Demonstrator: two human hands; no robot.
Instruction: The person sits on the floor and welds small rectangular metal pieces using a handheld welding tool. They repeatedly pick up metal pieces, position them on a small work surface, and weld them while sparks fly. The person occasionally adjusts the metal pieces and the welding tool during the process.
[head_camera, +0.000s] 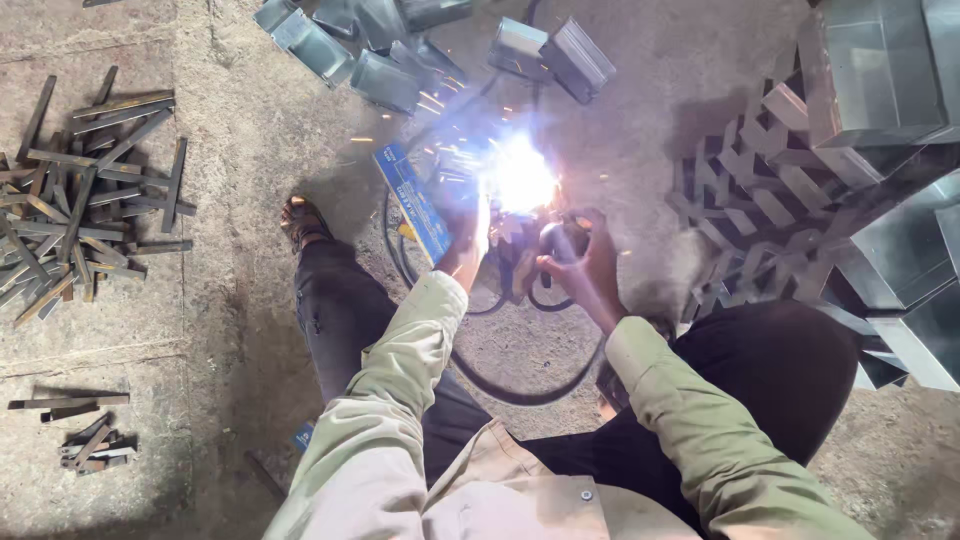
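Note:
A bright white welding arc flares on the concrete floor in front of me, throwing sparks. My left hand reaches to the arc's left edge; glare hides what it holds. My right hand grips a dark welding electrode holder just below the arc. A black cable loops from the holder across the floor between my knees. The workpiece under the arc is lost in the glare.
A blue flat box lies left of the arc. Folded sheet-metal boxes lie beyond it. A stack of metal channels and larger metal boxes stand at right. Cut metal strips are heaped at left, with smaller offcuts nearer.

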